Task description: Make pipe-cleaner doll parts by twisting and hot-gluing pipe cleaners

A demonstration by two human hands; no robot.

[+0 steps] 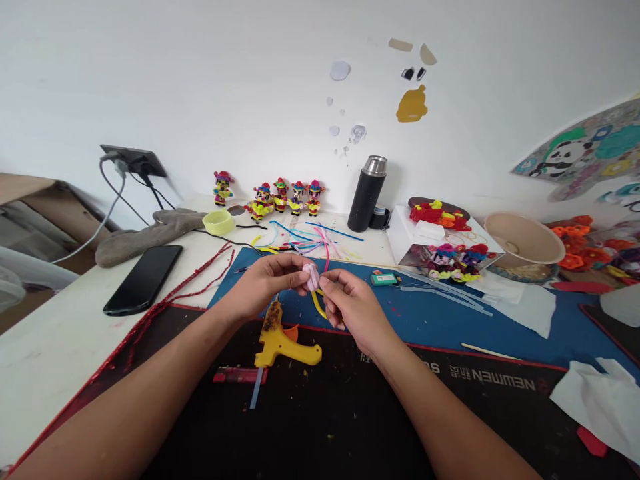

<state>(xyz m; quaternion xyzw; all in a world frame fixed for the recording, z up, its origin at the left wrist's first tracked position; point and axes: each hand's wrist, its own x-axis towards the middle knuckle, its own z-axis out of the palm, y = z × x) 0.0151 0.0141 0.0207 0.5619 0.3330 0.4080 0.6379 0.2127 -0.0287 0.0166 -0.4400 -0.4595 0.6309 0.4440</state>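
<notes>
your left hand [283, 277] and right hand [347, 300] pinch a pale pink fuzzy piece [312, 275] between them, above a yellow glue gun [285, 347].

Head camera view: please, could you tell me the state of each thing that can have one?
Left hand: pinching pale pink piece.
Right hand: fingers closed at the piece's other side.
Glue gun: on its side, stick protruding behind.
Phone: flat, screen dark.
Black flask: upright, metal top exposed.
Wall socket: plugs inserted.
Figurine at far left: upright.
</notes>
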